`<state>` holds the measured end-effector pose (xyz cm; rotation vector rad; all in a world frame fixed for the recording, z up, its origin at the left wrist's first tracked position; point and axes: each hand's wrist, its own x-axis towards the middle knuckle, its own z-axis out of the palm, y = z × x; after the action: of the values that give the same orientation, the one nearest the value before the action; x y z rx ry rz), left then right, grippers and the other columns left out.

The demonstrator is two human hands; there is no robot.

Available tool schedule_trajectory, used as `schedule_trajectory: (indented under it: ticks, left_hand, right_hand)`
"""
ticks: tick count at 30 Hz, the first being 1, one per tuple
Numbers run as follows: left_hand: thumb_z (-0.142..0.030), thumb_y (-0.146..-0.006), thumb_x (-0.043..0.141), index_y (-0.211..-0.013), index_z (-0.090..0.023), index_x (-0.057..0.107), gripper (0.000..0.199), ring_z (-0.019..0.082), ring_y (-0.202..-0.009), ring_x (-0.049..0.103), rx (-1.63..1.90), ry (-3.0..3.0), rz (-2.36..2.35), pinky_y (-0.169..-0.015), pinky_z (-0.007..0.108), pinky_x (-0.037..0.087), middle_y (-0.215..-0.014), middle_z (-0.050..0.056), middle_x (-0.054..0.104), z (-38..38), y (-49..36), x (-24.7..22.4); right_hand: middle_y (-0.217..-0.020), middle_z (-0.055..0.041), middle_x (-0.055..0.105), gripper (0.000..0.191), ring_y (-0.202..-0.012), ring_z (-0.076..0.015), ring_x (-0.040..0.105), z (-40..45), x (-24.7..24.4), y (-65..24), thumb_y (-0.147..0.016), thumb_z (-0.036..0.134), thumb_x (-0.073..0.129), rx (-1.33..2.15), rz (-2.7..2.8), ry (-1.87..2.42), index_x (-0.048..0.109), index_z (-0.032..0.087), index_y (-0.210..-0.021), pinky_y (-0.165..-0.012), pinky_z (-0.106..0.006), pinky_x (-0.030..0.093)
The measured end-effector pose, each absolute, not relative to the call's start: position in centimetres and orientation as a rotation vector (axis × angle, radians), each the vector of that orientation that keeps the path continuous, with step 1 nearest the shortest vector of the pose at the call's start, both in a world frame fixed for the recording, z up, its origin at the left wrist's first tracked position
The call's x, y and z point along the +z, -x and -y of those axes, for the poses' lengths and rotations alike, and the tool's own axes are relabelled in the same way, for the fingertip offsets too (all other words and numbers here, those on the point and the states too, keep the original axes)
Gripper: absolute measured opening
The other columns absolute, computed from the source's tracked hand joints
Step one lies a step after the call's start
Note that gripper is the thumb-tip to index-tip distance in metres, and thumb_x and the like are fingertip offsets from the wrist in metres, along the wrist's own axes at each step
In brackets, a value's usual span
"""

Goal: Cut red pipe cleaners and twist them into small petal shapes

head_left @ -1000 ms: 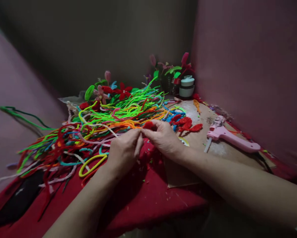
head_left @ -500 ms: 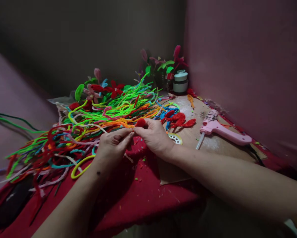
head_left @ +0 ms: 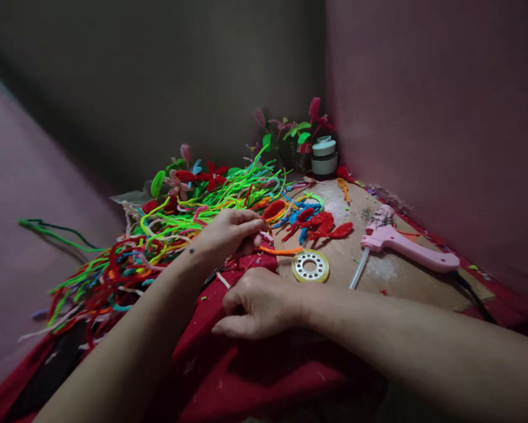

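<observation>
My left hand (head_left: 233,235) reaches over the right end of the pile of coloured fuzzy stems (head_left: 211,205), its fingers closed round a red fuzzy loop (head_left: 273,210) that sticks out beyond the fingertips. Lower and nearer, my right hand (head_left: 259,302) hovers over the red cloth (head_left: 233,376) with fingers curled; whether anything small is in them is hidden. Right of my left hand lie several red looped pieces (head_left: 319,224) on blue ones. An orange stem (head_left: 281,251) extends towards a yellow-rimmed tape roll (head_left: 310,266).
A pink glue gun (head_left: 405,244) with a dark cable rests on the board (head_left: 378,282) at the right. Behind stand a lidded jar (head_left: 324,157) and fuzzy flowers (head_left: 299,130) near the walls. Dark scissors-like metal (head_left: 213,275) shows under my left hand.
My hands, together around a small red piece before, have separated. The left has moved up and right with the red loop; the right has come down nearer me. The camera view has shifted slightly.
</observation>
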<state>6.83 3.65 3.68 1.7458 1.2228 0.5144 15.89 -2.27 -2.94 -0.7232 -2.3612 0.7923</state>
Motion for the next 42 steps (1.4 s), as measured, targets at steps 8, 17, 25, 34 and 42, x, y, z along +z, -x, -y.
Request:
schedule_trajectory:
  ticks: [8, 17, 25, 34, 42]
  left_hand:
    - [-0.030, -0.074, 0.058, -0.052, -0.015, 0.052, 0.028, 0.004, -0.036, 0.031, 0.402, -1.977, -1.150, -0.039, 0.020, 0.020, -0.041, -0.005, 0.041, -6.9, -12.2, 1.6]
    - [-0.027, -0.070, 0.064, -0.054, -0.015, 0.057, 0.022, 0.006, -0.033, 0.034, 0.371, -1.872, -1.133, -0.037, 0.020, 0.022, -0.039, -0.004, 0.042, -8.4, -13.2, 0.5]
    - [-0.018, -0.073, 0.059, -0.049, -0.013, 0.053, 0.025, 0.005, -0.034, 0.037, 0.369, -1.945, -1.264, -0.038, 0.018, 0.026, -0.039, -0.004, 0.045, -8.4, -13.4, 0.9]
    - [-0.033, -0.077, 0.058, -0.052, -0.014, 0.057, 0.031, 0.007, -0.035, 0.040, 0.305, -2.051, -1.227, -0.037, 0.020, 0.026, -0.041, -0.001, 0.049, -8.6, -12.7, 0.0]
    - [-0.036, -0.082, 0.051, -0.061, -0.012, 0.063, 0.034, 0.005, -0.034, 0.039, 0.625, -2.061, -1.248, -0.039, 0.018, 0.028, -0.044, -0.002, 0.052, -7.2, -10.8, 1.8]
  right_hand:
    - [-0.058, -0.0022, 0.061, 0.027, -0.051, -0.0096, 0.043, 1.9, -2.8, -16.1, -0.077, 0.033, 0.051, 0.711, 2.421, 0.754, 0.067, 0.014, -0.065, -0.047, -0.022, 0.028]
    - [-0.069, -0.0063, 0.068, 0.028, -0.061, -0.0151, 0.053, 1.5, -3.1, -15.9, -0.078, 0.035, 0.050, 0.586, 2.459, 0.787, 0.070, 0.016, -0.071, -0.050, -0.026, 0.028]
    - [-0.069, -0.0054, 0.067, 0.028, -0.061, -0.0153, 0.054, 1.8, -2.9, -16.1, -0.080, 0.037, 0.051, 0.591, 2.465, 0.807, 0.069, 0.017, -0.069, -0.048, -0.027, 0.024]
    - [-0.064, -0.0040, 0.064, 0.027, -0.056, -0.0132, 0.048, 1.7, -3.0, -16.0, -0.078, 0.035, 0.052, 0.608, 2.445, 0.801, 0.066, 0.017, -0.064, -0.050, -0.026, 0.027]
    - [-0.058, -0.0024, 0.060, 0.026, -0.052, -0.0109, 0.043, 1.7, -3.4, -16.0, -0.079, 0.032, 0.050, 0.602, 2.419, 0.768, 0.063, 0.017, -0.062, -0.051, -0.024, 0.027]
